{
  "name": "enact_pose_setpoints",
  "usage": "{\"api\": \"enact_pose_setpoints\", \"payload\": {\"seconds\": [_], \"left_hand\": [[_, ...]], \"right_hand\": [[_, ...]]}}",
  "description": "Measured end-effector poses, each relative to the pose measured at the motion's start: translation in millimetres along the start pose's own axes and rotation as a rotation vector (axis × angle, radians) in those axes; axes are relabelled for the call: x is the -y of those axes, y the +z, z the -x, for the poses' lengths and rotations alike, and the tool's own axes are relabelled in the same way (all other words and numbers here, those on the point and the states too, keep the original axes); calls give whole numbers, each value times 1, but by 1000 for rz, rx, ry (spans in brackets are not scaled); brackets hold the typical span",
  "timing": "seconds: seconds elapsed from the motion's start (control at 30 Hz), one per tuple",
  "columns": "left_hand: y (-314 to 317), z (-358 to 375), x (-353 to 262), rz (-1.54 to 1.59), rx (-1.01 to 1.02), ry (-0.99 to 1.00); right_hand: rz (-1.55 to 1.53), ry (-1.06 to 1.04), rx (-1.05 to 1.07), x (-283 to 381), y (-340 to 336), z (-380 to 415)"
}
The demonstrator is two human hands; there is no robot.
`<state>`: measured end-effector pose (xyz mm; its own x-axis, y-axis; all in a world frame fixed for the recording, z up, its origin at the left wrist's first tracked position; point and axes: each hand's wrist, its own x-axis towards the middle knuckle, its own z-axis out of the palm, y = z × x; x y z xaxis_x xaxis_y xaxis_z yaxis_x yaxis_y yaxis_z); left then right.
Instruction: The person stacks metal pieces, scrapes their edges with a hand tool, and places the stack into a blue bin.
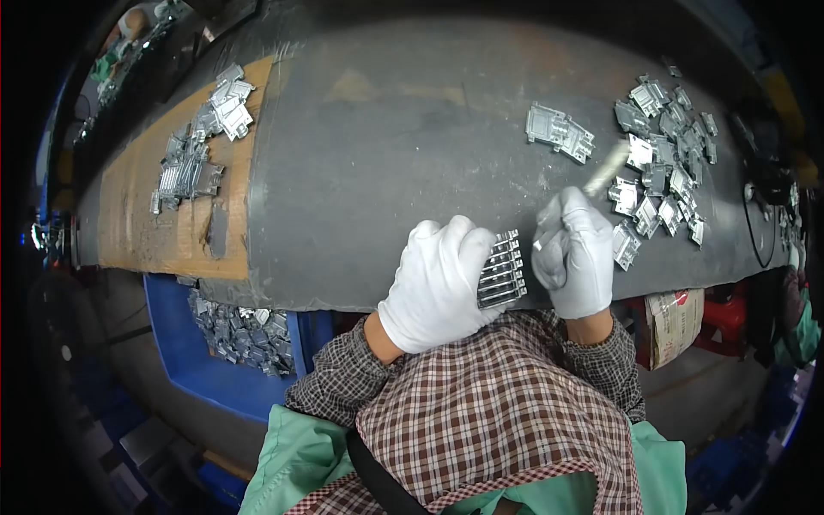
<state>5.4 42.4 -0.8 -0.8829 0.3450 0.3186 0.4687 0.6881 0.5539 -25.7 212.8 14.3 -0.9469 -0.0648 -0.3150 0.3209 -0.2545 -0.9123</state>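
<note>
My left hand [440, 283], in a white glove, is closed around a row of flat silver metal parts [502, 273] stacked side by side, their edges facing right. To the right of that stack, my right hand [575, 249], also gloved, is closed on a slim pale stick-like tool [608, 168]. The tool's upper end is smeared by motion and points up and right; a small light tip shows at the left of the fist, apart from the stack. Beyond my right hand lies a small group of the same metal parts [558, 132].
Many loose metal parts [657, 176] are scattered at the right of the dark worktable [369, 172]. More parts [184, 176] lie on a brown cardboard sheet [129, 215] at the left. Below the table edge, a blue bin [184, 360] holds a heap of parts.
</note>
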Motion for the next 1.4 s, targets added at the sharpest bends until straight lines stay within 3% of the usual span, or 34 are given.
{"api": "enact_pose_setpoints", "payload": {"seconds": [0.17,0.3,0.4,0.5,0.53,0.63,0.67,0.77,0.87,1.4], "left_hand": [[0,-2,0,-13,-17,16],[1,0,0,-23,-23,16],[2,0,0,-48,-35,26],[5,2,0,-54,-63,17],[5,4,0,-53,-72,9],[3,3,-1,-67,-42,16],[4,4,1,-63,-43,34],[4,5,1,-44,-30,5],[7,6,2,-49,-48,1],[4,7,-2,-87,-52,4]], "right_hand": [[189,-95,-107,-1,9,6],[192,-102,-57,-1,11,8],[346,-269,-69,-10,14,6],[308,-53,102,12,10,-1],[11,188,339,6,-3,-10],[-287,182,82,6,-7,5],[-372,26,147,5,-14,9],[99,-75,-117,1,-20,22],[209,-58,-148,-2,-16,45],[30,-158,-193,-25,-15,66]]}}
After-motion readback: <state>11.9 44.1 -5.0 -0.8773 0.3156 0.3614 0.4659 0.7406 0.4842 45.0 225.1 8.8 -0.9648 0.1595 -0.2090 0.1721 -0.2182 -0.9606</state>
